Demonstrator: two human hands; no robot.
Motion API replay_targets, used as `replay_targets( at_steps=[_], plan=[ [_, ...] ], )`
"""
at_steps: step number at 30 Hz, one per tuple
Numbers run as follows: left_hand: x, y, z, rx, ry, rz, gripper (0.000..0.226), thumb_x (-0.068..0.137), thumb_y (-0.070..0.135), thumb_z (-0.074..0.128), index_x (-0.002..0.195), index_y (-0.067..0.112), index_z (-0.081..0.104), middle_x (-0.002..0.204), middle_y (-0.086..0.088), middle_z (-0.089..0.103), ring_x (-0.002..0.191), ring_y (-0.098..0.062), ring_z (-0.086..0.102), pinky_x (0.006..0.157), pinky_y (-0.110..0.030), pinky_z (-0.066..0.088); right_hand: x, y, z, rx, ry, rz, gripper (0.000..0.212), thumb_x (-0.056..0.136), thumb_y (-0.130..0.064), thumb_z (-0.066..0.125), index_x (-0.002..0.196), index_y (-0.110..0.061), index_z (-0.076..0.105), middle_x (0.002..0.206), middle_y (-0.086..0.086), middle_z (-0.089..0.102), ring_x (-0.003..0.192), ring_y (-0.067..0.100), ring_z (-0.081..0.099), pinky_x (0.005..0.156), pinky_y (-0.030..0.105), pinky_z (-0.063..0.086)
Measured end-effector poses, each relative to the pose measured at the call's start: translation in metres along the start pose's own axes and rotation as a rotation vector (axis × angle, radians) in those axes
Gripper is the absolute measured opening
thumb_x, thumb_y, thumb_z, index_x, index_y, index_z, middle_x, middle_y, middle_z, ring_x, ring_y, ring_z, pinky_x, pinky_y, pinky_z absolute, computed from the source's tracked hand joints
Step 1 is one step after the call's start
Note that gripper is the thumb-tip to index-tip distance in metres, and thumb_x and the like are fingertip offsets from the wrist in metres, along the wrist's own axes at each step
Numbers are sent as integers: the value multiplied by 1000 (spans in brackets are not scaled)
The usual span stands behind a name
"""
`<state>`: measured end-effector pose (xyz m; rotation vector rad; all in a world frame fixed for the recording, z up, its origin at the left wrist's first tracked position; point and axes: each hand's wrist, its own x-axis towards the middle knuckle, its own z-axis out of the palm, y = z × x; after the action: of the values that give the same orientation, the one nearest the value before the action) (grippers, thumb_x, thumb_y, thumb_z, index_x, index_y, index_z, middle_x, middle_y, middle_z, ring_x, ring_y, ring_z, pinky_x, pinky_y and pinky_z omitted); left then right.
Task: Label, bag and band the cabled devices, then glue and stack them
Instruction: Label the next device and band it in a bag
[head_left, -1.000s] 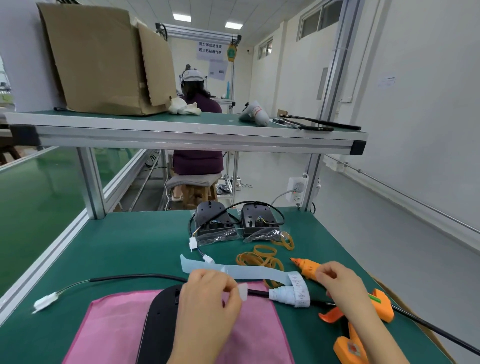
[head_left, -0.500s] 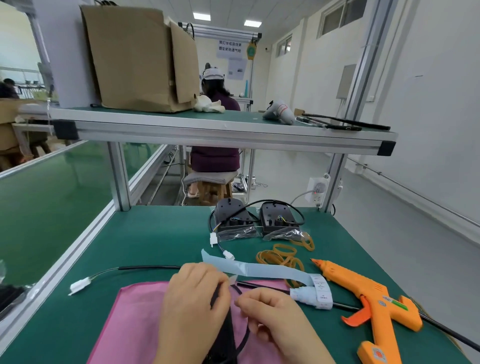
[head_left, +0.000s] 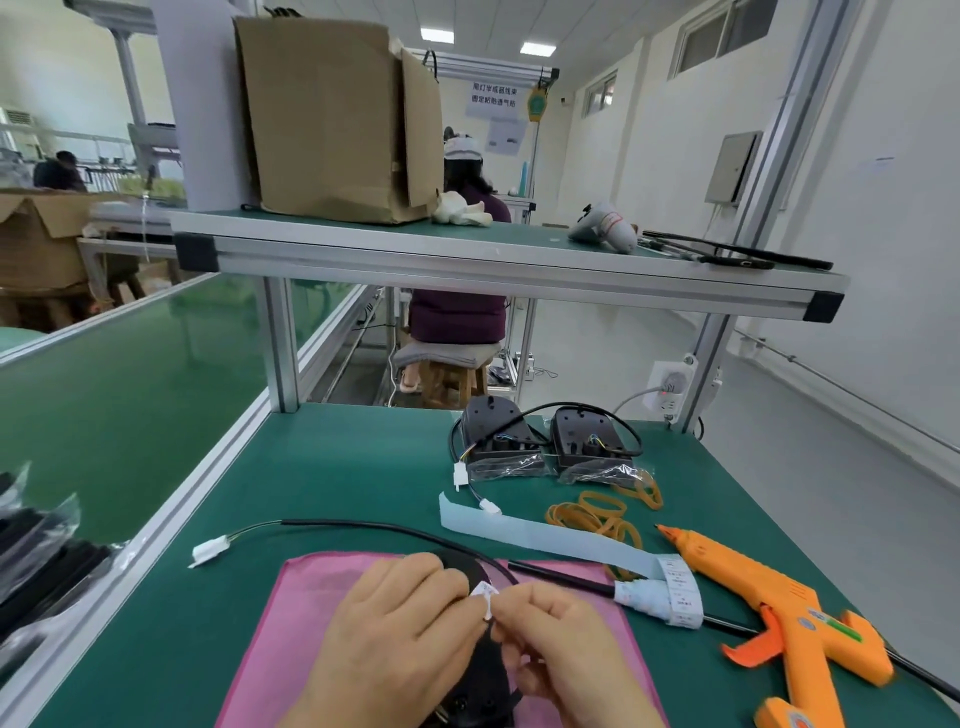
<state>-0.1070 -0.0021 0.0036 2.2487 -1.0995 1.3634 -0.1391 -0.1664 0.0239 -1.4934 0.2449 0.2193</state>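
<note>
Item under work: black device (head_left: 485, 675), lying on the pink cloth (head_left: 311, 613) at the near edge of the surface (head_left: 322, 467), largely covered by both hands. Its cable (head_left: 363, 527) trails left to a white plug (head_left: 210, 548).

Left hand (head_left: 400, 629): fingers curled over the device, fingertips pinching the small white label (head_left: 485, 596). Right hand (head_left: 566, 660): thumb and forefinger pinching the same label from the other side.

Step judged: labelling, label not yet pressed flat.

Risks noted:
- The label is bent between the fingertips, so it may crease, stick to a finger or fold onto itself (adhesive side not visible).
- The target spot is hidden beneath the hands, so a crooked placement is likely.
- The glue gun (head_left: 779, 618) lies near the right hand, nozzle towards the rubber bands (head_left: 592, 514) and backing strip (head_left: 540, 535); a hot drip or a brushed wrist is possible.
- The loose cable may snag and drag the device off the cloth
</note>
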Motion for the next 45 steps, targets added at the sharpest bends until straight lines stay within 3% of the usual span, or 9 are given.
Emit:
replay_targets(
  at_steps=[3, 5, 9, 22, 38, 41, 42, 43, 45],
  plan=[
    [-10, -6, -4, -175, -75, -237, 20, 87, 33, 60, 84, 21, 76, 84, 10, 66, 85, -13, 55, 75, -27, 45, -2, -3, -7, -74, -15, -32, 21, 87, -10, 65, 65, -11, 64, 52, 1, 58, 39, 10, 43, 40, 18, 33],
    [-7, -9, -12, -446, -131, -666, 17, 88, 29, 61, 78, 30, 75, 82, 18, 66, 85, -3, 53, 78, -14, 40, -4, -7, -12, -173, -49, -60, 22, 86, -11, 65, 64, -15, 66, 53, 1, 58, 42, 10, 46, 43, 18, 35],
    [-5, -13, -15, -889, -497, -1135, 11, 84, 32, 71, 75, 37, 75, 82, 15, 71, 74, 4, 58, 76, -13, 44, -7, -11, -16, -368, -128, -96, 23, 84, -14, 69, 62, -22, 69, 53, -2, 58, 49, 9, 47, 49, 16, 37],
    [-17, 5, -28, -731, -527, -984, 21, 76, 26, 77, 60, 31, 63, 75, 21, 63, 85, 5, 50, 71, -8, 37, -6, 6, -10, -421, -141, -146, 6, 77, -17, 78, 75, -22, 77, 71, -5, 68, 70, 9, 59, 73, 26, 51],
    [-44, 12, -26, -625, -580, -904, 31, 85, 40, 67, 68, 65, 61, 89, 29, 62, 99, 6, 43, 83, -6, 34, -7, 23, -3, -556, -76, -273, 29, 75, -14, 78, 55, -31, 66, 70, -12, 62, 59, -2, 50, 62, 13, 39],
    [-37, -7, -18, -622, -468, -997, 17, 87, 42, 61, 73, 41, 71, 78, 24, 63, 90, 3, 49, 84, -12, 41, 12, 12, -13, -521, 28, -305, 21, 78, -13, 75, 60, -20, 66, 67, -12, 65, 60, -3, 52, 61, 9, 41],
    [-33, -15, -15, -615, -466, -1023, 23, 87, 40, 60, 64, 43, 63, 72, 19, 61, 81, -1, 53, 83, -20, 45, 20, 7, -14, -524, 37, -290, 20, 79, -14, 74, 60, -17, 66, 67, -12, 66, 61, -4, 55, 61, 8, 42],
    [-30, -24, -10, -628, -469, -1066, 32, 88, 34, 61, 67, 18, 44, 70, 16, 62, 76, -4, 56, 81, -24, 46, 28, 3, -14, -531, 25, -268, 21, 80, -14, 73, 60, -17, 66, 67, -11, 67, 63, -5, 57, 62, 8, 44],
    [-22, -37, -1, -697, -523, -1164, 13, 88, 21, 67, 79, 22, 76, 79, 11, 72, 79, -4, 63, 76, -15, 47, 43, -2, -12, -537, -15, -212, 21, 80, -12, 73, 61, -18, 67, 67, -12, 68, 65, -6, 60, 64, 7, 45]
  ],
)
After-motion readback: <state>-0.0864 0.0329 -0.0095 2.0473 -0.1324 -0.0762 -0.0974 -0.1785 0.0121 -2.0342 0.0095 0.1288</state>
